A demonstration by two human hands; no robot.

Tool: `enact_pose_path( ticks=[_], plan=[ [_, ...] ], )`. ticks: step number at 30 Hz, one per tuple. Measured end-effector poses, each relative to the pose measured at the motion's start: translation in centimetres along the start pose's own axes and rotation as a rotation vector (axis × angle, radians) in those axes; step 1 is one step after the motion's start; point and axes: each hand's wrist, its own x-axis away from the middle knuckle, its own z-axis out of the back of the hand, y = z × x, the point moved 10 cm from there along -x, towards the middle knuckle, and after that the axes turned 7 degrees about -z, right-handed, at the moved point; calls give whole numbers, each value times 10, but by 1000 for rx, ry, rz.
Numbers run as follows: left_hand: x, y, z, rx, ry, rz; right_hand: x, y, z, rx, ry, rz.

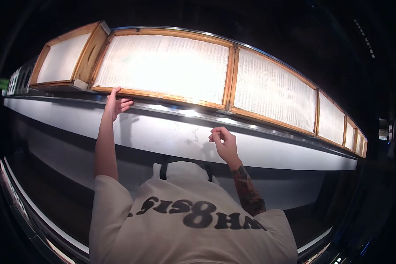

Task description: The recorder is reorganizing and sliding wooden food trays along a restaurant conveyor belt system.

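Observation:
In front of me stands a row of shallow wooden-framed trays, their faces filled with a bright white, finely ribbed surface. My left hand (113, 107) is raised at the lower edge of a large wooden-framed tray (163, 67), thumb and fingers apart; one digit overlaps its bottom rail, and contact is unclear. Holding nothing visible, my right hand (224, 141) hovers below another wooden-framed tray (275, 88), apart from it, with its fingers curled in. To the left, a smaller wooden-framed tray (61, 57) sits tilted outward from the row, with metal corner pieces.
A shiny metal rail (189, 113) runs under the trays, above a long white panel (66, 115). Further wooden-framed trays (331, 118) continue to the right. A pale metal strip (44, 207) edges the lower left. The surroundings are dark.

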Motion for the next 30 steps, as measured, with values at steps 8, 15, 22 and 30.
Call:
enact_pose_path(
  ticks=[8, 15, 22, 30],
  plan=[
    [-1, -4, 15, -97, 121, -1, -38, -49, 22, 161, 133, 162],
    [0, 9, 7, -84, 177, -68, -41, -95, -25, 978, 376, 623],
    [9, -14, 9, 129, 200, -178, -68, -121, -78, 1016, 61, 760],
    [10, -26, 14, 165, 351, -296, -85, -117, -113, 1053, -6, 778]
  ],
)
